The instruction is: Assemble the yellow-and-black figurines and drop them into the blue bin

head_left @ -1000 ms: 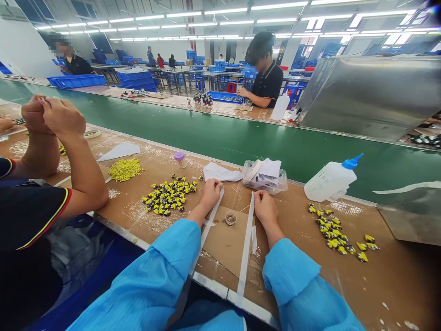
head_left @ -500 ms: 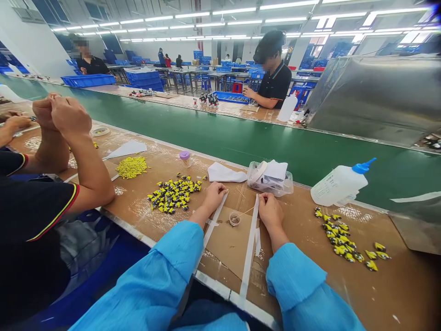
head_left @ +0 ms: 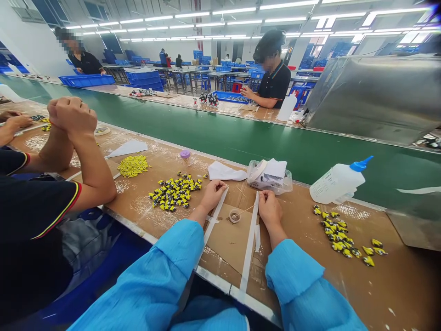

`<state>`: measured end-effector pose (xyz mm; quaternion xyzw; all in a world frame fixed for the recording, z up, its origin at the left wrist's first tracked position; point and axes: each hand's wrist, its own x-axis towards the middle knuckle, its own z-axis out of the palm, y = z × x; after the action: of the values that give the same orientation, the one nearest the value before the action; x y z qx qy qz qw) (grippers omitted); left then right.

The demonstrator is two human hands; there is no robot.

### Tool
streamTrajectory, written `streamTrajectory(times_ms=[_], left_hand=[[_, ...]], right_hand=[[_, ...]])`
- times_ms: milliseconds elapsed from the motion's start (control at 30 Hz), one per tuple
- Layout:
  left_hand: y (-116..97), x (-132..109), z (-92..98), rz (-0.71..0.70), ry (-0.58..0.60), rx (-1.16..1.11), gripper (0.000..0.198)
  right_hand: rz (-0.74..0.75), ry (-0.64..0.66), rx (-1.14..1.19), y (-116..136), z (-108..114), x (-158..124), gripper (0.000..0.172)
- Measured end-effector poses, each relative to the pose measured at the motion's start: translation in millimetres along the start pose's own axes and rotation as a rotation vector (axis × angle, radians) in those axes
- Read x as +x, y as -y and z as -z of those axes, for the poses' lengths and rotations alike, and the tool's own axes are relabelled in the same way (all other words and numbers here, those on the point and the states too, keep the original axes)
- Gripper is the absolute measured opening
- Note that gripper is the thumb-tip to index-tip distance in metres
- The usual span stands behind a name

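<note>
Blue sleeves [head_left: 179,257] end in the left hand [head_left: 214,195] and right hand [head_left: 270,209], both curled with fingertips pinched together, though any grip on something is too fine to make out; each sits just beside a white strip [head_left: 250,243] edging a cardboard sheet [head_left: 227,243], with a small round cup [head_left: 234,216] between the hands. Yellow-and-black pieces lie in a left heap [head_left: 174,193] and a right heap [head_left: 339,236], near a clear plastic tub [head_left: 268,181] and a white squeeze bottle [head_left: 336,184] with a blue nozzle. Beyond the green conveyor belt [head_left: 220,140], a co-worker [head_left: 275,80] in a black polo shirt sits at the far bench.
</note>
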<state>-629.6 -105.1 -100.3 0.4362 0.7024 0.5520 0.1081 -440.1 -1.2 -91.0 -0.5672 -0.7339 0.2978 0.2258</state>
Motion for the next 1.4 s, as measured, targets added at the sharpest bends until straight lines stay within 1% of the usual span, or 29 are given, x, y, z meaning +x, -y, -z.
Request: streamTrajectory(times_ms=[67, 100, 200, 233, 300, 367, 433, 500, 533, 567, 600, 633, 700, 733, 767, 800, 833, 900, 967, 1033, 1100, 1133, 1200, 1267, 1300, 1400], left_hand=[[-0.3, -1.0, -0.5, 0.011, -0.019, -0.035, 0.009], [-0.7, -1.2, -0.9, 0.020, -0.032, -0.054, 0.012], [-4.9, -0.9, 0.0, 0.056, -0.105, -0.101, 0.040], [-8.0, -1.3, 1.8, 0.071, -0.140, -0.107, 0.045], [-17.5, -5.8, 9.2, 0.100, -0.202, -0.102, 0.046], [-30.8, -19.3, 22.1, 0.123, -0.228, -0.078, 0.041], [-45.7, -44.8, 38.8, 0.134, -0.213, -0.047, 0.035], [-59.3, -80.5, 55.5, 0.133, -0.141, -0.027, 0.025], [-64.7, -100.5, 62.5, 0.126, -0.093, -0.011, 0.021], [-68.8, -120.7, 68.0, 0.088, 0.002, 0.054, 0.018], [-71.6, -140.2, 72.0, 0.047, 0.087, 0.117, 0.016], [-73.1, -158.1, 74.3, 0.006, 0.131, 0.155, 0.016], [-72.4, -187.7, 74.9, -0.050, 0.163, 0.202, 0.016], [-70.8, -198.9, 74.2, -0.061, 0.141, 0.215, 0.018], [-68.7, -207.7, 73.4, -0.060, 0.100, 0.228, 0.019], [-66.4, -214.5, 72.8, -0.051, 0.048, 0.243, 0.019], [-64.2, -219.6, 72.8, -0.039, -0.005, 0.262, 0.019], [-61.1, -225.7, 74.5, -0.019, -0.075, 0.314, 0.018], [-60.6, -228.2, 77.0, -0.019, -0.076, 0.378, 0.018], [-63.3, -228.1, 78.2, -0.041, -0.055, 0.430, 0.019], [-68.6, -225.6, 75.8, -0.090, -0.004, 0.453, 0.024], [-71.7, -223.5, 73.0, -0.127, 0.044, 0.452, 0.027], [-76.9, -217.7, 64.5, -0.220, 0.187, 0.440, 0.034], [-78.9, -210.7, 53.6, -0.310, 0.318, 0.444, 0.037], [-78.2, -207.3, 48.1, -0.344, 0.360, 0.455, 0.038], [-71.6, -200.0, 34.6, -0.387, 0.401, 0.507, 0.039]], right_hand=[[0.002, 0.010, 0.081, -4.0, -0.1, 2.1, 0.028], [0.004, 0.019, 0.132, -6.2, 0.0, 3.3, 0.028], [0.009, 0.048, 0.309, -13.2, 2.1, 4.8, 0.033], [0.003, 0.058, 0.366, -15.5, 3.8, 3.6, 0.036], [-0.030, 0.087, 0.462, -20.5, 9.9, -3.3, 0.037], [-0.072, 0.139, 0.529, -26.9, 20.1, -18.2, 0.035], [-0.104, 0.217, 0.566, -35.2, 34.9, -41.8, 0.034], [-0.117, 0.314, 0.578, -44.8, 53.0, -72.9, 0.035], [-0.121, 0.372, 0.575, -49.6, 62.5, -90.4, 0.036], [-0.122, 0.436, 0.569, -54.1, 71.7, -108.6, 0.037], [-0.121, 0.524, 0.559, -58.2, 80.2, -127.0, 0.036], [-0.121, 0.650, 0.533, -62.1, 87.4, -145.1, 0.036], [-0.095, 0.891, 0.461, -68.9, 96.2, -178.9, 0.036], [-0.055, 0.971, 0.411, -72.1, 97.4, -193.8, 0.037], [-0.002, 1.022, 0.365, -75.1, 96.4, -207.1, 0.036], [0.052, 1.035, 0.328, -78.0, 93.5, -218.7, 0.034], [0.100, 1.006, 0.302, -80.5, 89.2, -228.5, 0.031], [0.153, 0.890, 0.302, -83.7, 78.8, -242.5, 0.029], [0.108, 0.719, 0.360, -82.7, 69.8, -249.3, 0.032], [-0.026, 0.582, 0.478, -76.2, 64.8, -250.1, 0.040], [-0.192, 0.517, 0.625, -64.8, 63.2, -247.1, 0.056], [-0.257, 0.517, 0.689, -58.1, 63.2, -245.2, 0.065], [-0.342, 0.543, 0.782, -44.6, 63.6, -242.3, 0.076], [-0.403, 0.561, 0.838, -33.4, 63.5, -241.7, 0.078], [-0.430, 0.560, 0.862, -29.3, 63.1, -242.1, 0.077], [-0.500, 0.550, 0.907, -24.3, 59.2, -243.3, 0.071]])
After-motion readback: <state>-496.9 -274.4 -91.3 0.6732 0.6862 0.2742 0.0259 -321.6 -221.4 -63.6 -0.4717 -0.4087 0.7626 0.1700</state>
